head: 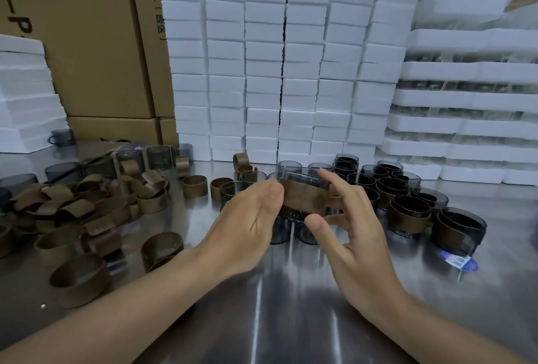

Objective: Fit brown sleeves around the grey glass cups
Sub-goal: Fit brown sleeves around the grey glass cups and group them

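Now, held cup: one grey glass cup is up off the table, caught between both hands at the centre of the view.
Brown sleeve: the brown sleeve is wrapped round the cup's middle, with a strip of glass showing above and below it.
Left hand: the left hand has its thumb pressed flat on the sleeve's left end. Its fingers curl round the far side of the cup, mostly out of sight, and it looks a firm hold.
Right hand: the right hand has its thumb at the cup's lower edge and its forefinger reaching over the top rim, pinching the glass between them. The other fingers fan out loosely, gripping nothing.
Bare cups: a cluster of bare cups stands on the table just beneath and behind the hands, with no bands on them.
Finished cups: over on the right, the finished cups crowd together rim up, each wearing a brown band.
Loose sleeves: on the left is a heap of loose sleeves, some standing as rings and some tumbled. A few more stand apart nearer the middle.
Table: the metal table is shiny and throws back the light.
Blue label: a blue label lies beside the nearest finished cup.
Foam blocks: white foam blocks are stacked like a wall at the back.
Cartons: cardboard cartons stand at the back left.
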Demonstrator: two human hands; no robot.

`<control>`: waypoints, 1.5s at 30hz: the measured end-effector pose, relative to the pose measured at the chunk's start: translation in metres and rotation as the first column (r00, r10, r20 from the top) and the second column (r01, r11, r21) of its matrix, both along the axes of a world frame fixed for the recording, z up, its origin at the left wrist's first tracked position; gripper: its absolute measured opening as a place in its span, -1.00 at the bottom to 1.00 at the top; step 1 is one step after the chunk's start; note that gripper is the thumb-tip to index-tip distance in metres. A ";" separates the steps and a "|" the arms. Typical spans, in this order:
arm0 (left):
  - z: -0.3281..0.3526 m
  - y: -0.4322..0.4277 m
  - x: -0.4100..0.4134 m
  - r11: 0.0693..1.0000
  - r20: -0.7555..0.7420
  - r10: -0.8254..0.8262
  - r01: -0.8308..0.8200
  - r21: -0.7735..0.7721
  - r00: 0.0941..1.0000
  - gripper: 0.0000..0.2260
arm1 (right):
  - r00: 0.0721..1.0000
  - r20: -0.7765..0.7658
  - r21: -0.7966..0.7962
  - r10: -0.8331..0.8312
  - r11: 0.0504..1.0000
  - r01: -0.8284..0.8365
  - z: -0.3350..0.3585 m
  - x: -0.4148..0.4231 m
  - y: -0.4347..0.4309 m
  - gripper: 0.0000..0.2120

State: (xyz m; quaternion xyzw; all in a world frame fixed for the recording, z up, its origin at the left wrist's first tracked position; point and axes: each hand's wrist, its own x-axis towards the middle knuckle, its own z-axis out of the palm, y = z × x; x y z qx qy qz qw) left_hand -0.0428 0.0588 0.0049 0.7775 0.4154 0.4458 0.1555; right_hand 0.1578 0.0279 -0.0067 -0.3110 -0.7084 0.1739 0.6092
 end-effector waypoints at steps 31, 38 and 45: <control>0.003 0.008 -0.004 0.963 -0.162 0.258 -0.241 0.119 0.952 -0.85 | 0.744 0.516 -0.014 -0.425 0.864 0.503 -0.002 0.131 0.013 -0.63; 0.004 0.003 -0.004 0.949 -0.225 0.305 -0.277 0.149 0.925 -0.86 | 0.702 0.605 -0.047 -0.376 0.863 0.503 -0.004 0.131 0.014 -0.68; 0.005 0.005 -0.005 0.940 -0.214 0.331 -0.303 0.154 0.919 -0.85 | 0.777 0.496 -0.048 -0.387 0.881 0.470 0.004 0.120 0.008 -0.74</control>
